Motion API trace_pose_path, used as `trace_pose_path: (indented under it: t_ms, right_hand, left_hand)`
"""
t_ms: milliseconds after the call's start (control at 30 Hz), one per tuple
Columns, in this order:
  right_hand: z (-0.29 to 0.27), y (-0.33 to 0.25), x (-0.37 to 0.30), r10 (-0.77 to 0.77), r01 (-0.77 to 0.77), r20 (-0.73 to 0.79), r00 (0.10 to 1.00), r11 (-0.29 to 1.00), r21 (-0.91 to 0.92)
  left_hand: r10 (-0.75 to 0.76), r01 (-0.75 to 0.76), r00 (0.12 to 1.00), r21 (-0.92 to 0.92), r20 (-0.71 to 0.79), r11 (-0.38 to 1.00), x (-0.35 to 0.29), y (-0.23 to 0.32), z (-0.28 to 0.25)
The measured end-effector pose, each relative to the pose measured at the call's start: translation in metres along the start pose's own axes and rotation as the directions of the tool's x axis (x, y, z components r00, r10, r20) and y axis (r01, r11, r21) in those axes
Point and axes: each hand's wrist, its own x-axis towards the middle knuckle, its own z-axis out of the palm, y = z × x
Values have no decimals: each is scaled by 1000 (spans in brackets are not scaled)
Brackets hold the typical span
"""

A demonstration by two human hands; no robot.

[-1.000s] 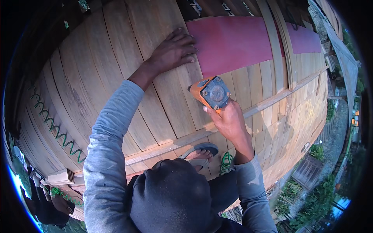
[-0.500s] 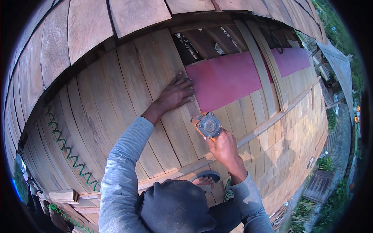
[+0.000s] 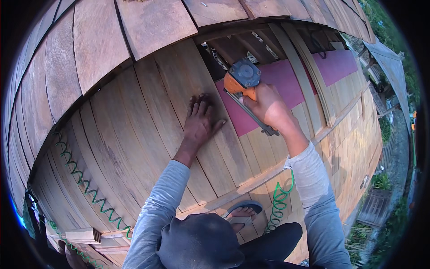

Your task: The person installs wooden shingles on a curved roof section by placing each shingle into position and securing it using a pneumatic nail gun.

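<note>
My left hand (image 3: 200,122) lies flat on a wooden shingle (image 3: 190,65), fingers spread, close to the edge of a pink sheet (image 3: 280,76). In my right hand (image 3: 272,107) is an orange and grey nail gun (image 3: 242,80), gripped by its handle. The tool is held over the left part of the pink sheet, its magazine slanting down toward my wrist; whether its nose touches the wood is hidden. A green coiled air hose (image 3: 278,204) hangs below my right forearm.
Overlapping shingles (image 3: 156,24) form an edge above, with dark gaps and rafters (image 3: 228,49) beneath. Two narrow boards (image 3: 309,67) stand right of the sheet. A batten (image 3: 224,195) crosses below, near my sandalled foot (image 3: 244,210). Another green coil (image 3: 92,190) and stacked shingles (image 3: 83,235) lie left.
My right hand has raised the nail gun up from the sheet's lower edge to over the sheet. My left hand has shifted slightly down and left, fingers now pointing up the shingle.
</note>
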Motion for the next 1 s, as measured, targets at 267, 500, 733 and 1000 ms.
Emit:
trace_pose_path:
  t_ms: [267, 500, 733, 1000]
  right_hand:
    - [22, -16, 212, -302, 261, -165, 939, 937, -232]
    - [68, -48, 244, -316, 291, -332, 889, 949, -125]
    - [74, -66, 261, -280, 253, -171, 945, 954, -164]
    - [16, -29, 111, -135, 117, -168, 976, 987, -114]
  left_hand:
    - [-6, 3, 998, 58, 55, 998, 6, 13, 1]
    - [-33, 24, 994, 87, 105, 996, -3, 5, -6]
    - [-10, 2, 995, 83, 102, 997, 4, 7, -5]
    - [-20, 8, 998, 177, 67, 984, -2, -8, -8]
